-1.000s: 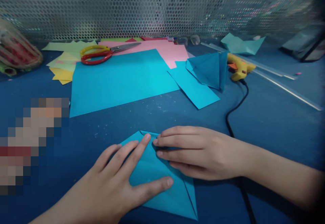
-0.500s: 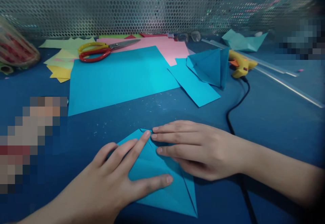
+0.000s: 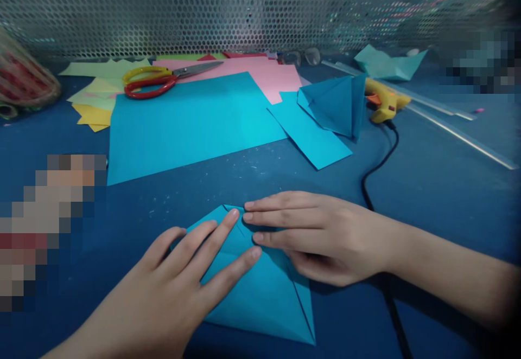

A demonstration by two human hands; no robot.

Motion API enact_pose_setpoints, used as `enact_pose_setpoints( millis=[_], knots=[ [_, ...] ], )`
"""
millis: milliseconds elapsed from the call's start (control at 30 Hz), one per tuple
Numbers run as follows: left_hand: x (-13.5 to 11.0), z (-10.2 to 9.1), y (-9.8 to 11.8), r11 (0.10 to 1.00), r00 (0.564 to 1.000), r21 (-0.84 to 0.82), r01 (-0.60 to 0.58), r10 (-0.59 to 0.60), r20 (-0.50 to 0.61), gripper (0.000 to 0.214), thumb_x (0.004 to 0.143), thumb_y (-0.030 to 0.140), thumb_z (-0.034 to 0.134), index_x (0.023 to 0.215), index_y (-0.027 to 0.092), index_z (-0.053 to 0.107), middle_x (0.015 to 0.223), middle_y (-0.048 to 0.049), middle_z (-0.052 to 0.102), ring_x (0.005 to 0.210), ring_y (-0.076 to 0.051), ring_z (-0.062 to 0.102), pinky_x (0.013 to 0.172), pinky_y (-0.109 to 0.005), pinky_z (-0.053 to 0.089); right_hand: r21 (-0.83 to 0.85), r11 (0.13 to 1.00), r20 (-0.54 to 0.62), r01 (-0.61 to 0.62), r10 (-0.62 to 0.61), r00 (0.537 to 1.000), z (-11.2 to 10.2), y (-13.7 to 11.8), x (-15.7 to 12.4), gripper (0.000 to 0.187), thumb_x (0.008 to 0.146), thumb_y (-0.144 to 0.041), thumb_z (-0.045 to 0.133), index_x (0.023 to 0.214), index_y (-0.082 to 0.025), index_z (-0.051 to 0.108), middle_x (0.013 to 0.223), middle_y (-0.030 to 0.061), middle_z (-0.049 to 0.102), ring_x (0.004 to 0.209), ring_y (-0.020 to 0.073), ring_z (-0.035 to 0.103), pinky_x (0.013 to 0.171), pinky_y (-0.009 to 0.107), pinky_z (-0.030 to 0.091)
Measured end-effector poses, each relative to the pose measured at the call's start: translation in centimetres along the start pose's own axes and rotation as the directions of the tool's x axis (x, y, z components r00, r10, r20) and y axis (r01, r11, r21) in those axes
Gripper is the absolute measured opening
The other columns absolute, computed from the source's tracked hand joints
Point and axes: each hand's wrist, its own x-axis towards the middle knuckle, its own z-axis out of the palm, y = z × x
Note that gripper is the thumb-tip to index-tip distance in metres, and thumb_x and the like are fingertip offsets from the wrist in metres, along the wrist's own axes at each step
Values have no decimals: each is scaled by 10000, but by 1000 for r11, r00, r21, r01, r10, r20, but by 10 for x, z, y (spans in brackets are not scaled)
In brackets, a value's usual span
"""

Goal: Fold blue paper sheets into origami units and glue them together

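Left hand (image 3: 166, 288) and right hand (image 3: 337, 237), grip released, rest on plain folded blue paper (image 3: 266, 299).

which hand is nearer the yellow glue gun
Right: the right hand lies on the wearer's side of the yellow glue gun, slightly left; the left hand is much farther left.
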Motion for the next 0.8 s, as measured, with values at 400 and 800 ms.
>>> enact_pose_setpoints(
  millis=[400, 800],
  knots=[
    [0, 12, -7, 995, 995, -69, 70, -74, -62, 1044, 843, 828, 468, 1620, 173, 233, 1221, -129, 699, 1031, -331, 621, 850, -425, 496, -29, 998, 35, -63, 64, 997, -2, -1, 2, 207, 957, -137, 494, 1047, -105, 677, 1318, 201, 687, 1345, 259, 579, 1116, 395, 494],
    [18, -3, -22, 988, 994, -115, 102, -98, 39, 1129, 781, 923, 451, 1580, 132, 345, 1214, -179, 692, 1032, -372, 653, 756, -433, 559, -34, 983, 216, -179, 182, 959, -5, 0, 2, 298, 1062, -225, 409, 1243, -107, 615, 1525, 214, 501, 1499, 241, 368, 1230, 487, 304]
  ],
)
